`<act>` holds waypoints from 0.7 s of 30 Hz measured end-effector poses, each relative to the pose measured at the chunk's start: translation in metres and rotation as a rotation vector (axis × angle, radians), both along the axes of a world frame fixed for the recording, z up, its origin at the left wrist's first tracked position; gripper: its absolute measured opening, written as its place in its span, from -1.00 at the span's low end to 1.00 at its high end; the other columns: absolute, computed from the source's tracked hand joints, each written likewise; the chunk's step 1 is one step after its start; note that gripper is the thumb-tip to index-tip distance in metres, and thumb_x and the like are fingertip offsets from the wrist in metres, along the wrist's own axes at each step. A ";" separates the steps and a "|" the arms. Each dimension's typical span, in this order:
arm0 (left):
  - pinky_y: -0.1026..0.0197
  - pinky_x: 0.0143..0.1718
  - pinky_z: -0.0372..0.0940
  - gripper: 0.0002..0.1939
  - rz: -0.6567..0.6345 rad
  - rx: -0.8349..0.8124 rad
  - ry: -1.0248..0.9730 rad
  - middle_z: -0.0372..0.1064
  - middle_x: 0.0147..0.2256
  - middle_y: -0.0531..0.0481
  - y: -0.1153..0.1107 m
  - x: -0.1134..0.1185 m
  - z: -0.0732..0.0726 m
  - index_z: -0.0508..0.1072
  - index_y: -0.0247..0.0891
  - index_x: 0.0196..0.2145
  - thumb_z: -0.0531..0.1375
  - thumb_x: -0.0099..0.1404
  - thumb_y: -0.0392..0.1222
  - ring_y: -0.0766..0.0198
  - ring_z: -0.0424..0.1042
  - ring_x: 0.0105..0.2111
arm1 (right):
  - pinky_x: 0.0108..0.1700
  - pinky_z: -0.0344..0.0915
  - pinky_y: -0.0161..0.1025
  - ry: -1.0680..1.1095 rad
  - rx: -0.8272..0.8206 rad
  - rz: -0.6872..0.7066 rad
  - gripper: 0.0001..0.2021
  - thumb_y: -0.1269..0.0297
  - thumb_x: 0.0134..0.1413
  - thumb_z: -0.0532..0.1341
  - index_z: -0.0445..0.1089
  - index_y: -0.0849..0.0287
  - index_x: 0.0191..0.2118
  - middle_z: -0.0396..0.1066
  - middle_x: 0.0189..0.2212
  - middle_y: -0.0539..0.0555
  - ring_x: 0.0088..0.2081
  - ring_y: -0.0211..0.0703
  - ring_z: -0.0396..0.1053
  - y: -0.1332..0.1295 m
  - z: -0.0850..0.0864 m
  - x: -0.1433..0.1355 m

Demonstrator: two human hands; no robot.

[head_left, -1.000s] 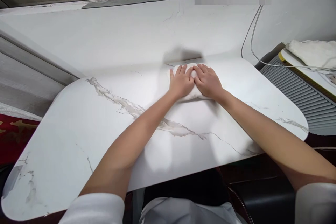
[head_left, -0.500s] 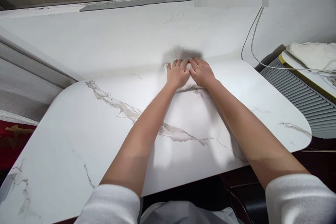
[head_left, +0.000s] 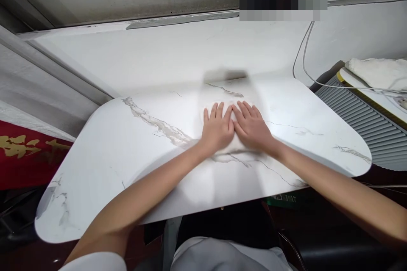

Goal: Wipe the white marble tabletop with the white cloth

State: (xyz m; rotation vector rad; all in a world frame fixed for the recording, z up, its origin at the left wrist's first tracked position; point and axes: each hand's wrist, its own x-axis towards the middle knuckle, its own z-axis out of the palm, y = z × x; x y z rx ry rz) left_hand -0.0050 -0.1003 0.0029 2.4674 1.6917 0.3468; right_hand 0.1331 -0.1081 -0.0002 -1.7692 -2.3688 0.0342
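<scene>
The left grip (head_left: 218, 132) and right grip (head_left: 253, 130) lie unclenched, fingers extended and thumbs side by side, palms down on a white cloth (head_left: 233, 146). The cloth rests beneath them on the marbled white surface (head_left: 101, 144), between its front edge and the wall (head_left: 159, 57) behind.

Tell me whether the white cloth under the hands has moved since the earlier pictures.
Yes. The white cloth has moved away from the wall, toward the near edge of the table.

Left hand (head_left: 217, 130) and right hand (head_left: 252, 129) spread flat on white cloth (head_left: 233, 146) (thumbs side by side), atop marble-patterned tabletop (head_left: 98, 148).
</scene>
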 end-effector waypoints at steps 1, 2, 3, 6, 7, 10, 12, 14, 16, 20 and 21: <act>-0.28 0.37 -0.19 -0.45 -0.008 0.014 0.005 -0.02 0.40 -0.19 -0.019 -0.004 0.000 0.13 -0.26 0.37 -0.14 0.48 -0.19 -0.04 -0.10 0.41 | 0.39 -0.13 0.17 0.002 0.020 0.024 -0.41 0.25 0.34 -0.15 0.10 0.42 0.37 0.00 0.40 0.34 0.42 0.19 -0.10 -0.018 -0.001 -0.002; -0.29 0.37 -0.18 -0.45 -0.020 0.026 0.010 -0.02 0.39 -0.22 -0.036 -0.008 0.000 0.13 -0.28 0.36 -0.13 0.48 -0.19 -0.07 -0.10 0.41 | 0.39 -0.12 0.17 0.009 0.041 0.042 -0.41 0.24 0.34 -0.15 0.11 0.41 0.37 0.01 0.40 0.34 0.42 0.19 -0.10 -0.036 -0.003 -0.003; -0.31 0.37 -0.18 -0.45 -0.044 0.032 0.015 -0.02 0.39 -0.23 -0.052 -0.012 0.001 0.13 -0.29 0.36 -0.13 0.48 -0.19 -0.08 -0.10 0.41 | 0.38 -0.11 0.18 0.018 0.058 0.054 -0.41 0.23 0.34 -0.15 0.11 0.41 0.37 0.02 0.39 0.34 0.42 0.19 -0.10 -0.052 -0.005 -0.005; -0.33 0.36 -0.16 -0.44 -0.091 0.017 0.024 -0.03 0.40 -0.24 -0.088 -0.022 0.002 0.11 -0.32 0.37 -0.15 0.48 -0.16 -0.11 -0.12 0.41 | 0.37 -0.07 0.24 0.060 0.091 0.062 -0.41 0.21 0.34 -0.15 0.10 0.34 0.38 0.05 0.38 0.33 0.42 0.16 -0.12 -0.090 -0.009 -0.010; -0.32 0.37 -0.15 -0.43 -0.094 0.003 0.027 -0.04 0.40 -0.24 -0.096 -0.025 0.002 0.12 -0.32 0.37 -0.16 0.48 -0.14 -0.11 -0.13 0.41 | 0.37 -0.07 0.26 0.075 0.092 0.062 -0.41 0.19 0.34 -0.15 0.09 0.28 0.39 0.06 0.38 0.30 0.43 0.14 -0.12 -0.099 -0.010 -0.012; -0.32 0.37 -0.12 -0.41 -0.084 -0.031 0.026 -0.04 0.40 -0.23 -0.111 -0.032 0.003 0.13 -0.29 0.37 -0.16 0.46 -0.11 -0.10 -0.14 0.41 | 0.36 -0.06 0.31 0.109 0.074 0.072 -0.39 0.17 0.31 -0.12 0.00 0.14 0.43 0.08 0.37 0.24 0.43 0.12 -0.13 -0.114 -0.008 -0.019; -0.33 0.37 -0.11 -0.41 -0.073 -0.034 0.021 -0.03 0.39 -0.22 -0.115 -0.035 0.004 0.13 -0.27 0.37 -0.16 0.45 -0.11 -0.08 -0.14 0.41 | 0.35 -0.06 0.35 0.120 0.059 0.085 -0.37 0.17 0.30 -0.11 -0.03 0.11 0.45 0.08 0.37 0.23 0.43 0.13 -0.12 -0.118 -0.006 -0.023; -0.33 0.38 -0.11 -0.41 -0.064 -0.032 0.018 -0.02 0.39 -0.21 -0.118 -0.037 0.004 0.13 -0.27 0.37 -0.16 0.45 -0.11 -0.07 -0.14 0.41 | 0.34 -0.06 0.37 0.123 0.051 0.096 -0.37 0.19 0.29 -0.11 -0.01 0.14 0.44 0.07 0.38 0.26 0.43 0.17 -0.12 -0.119 -0.005 -0.025; -0.32 0.38 -0.13 -0.41 -0.062 -0.033 0.020 -0.02 0.39 -0.21 -0.118 -0.037 0.004 0.12 -0.29 0.37 -0.18 0.46 -0.12 -0.06 -0.15 0.42 | 0.34 -0.06 0.37 0.123 0.050 0.103 -0.37 0.20 0.28 -0.11 0.03 0.19 0.43 0.05 0.38 0.29 0.42 0.19 -0.12 -0.117 -0.005 -0.025; -0.30 0.39 -0.13 -0.42 -0.046 -0.036 0.016 -0.03 0.39 -0.21 -0.113 -0.039 0.004 0.12 -0.29 0.37 -0.17 0.46 -0.11 -0.05 -0.14 0.42 | 0.36 -0.08 0.33 0.113 0.036 0.112 -0.38 0.20 0.27 -0.09 0.06 0.19 0.41 0.07 0.38 0.26 0.42 0.18 -0.12 -0.108 -0.004 -0.027; -0.29 0.39 -0.14 -0.42 -0.036 -0.037 0.016 -0.02 0.39 -0.21 -0.109 -0.041 0.004 0.12 -0.29 0.37 -0.17 0.46 -0.11 -0.05 -0.14 0.42 | 0.36 -0.08 0.32 0.104 0.029 0.118 -0.38 0.20 0.27 -0.09 0.07 0.20 0.41 0.07 0.38 0.26 0.42 0.18 -0.12 -0.103 -0.003 -0.028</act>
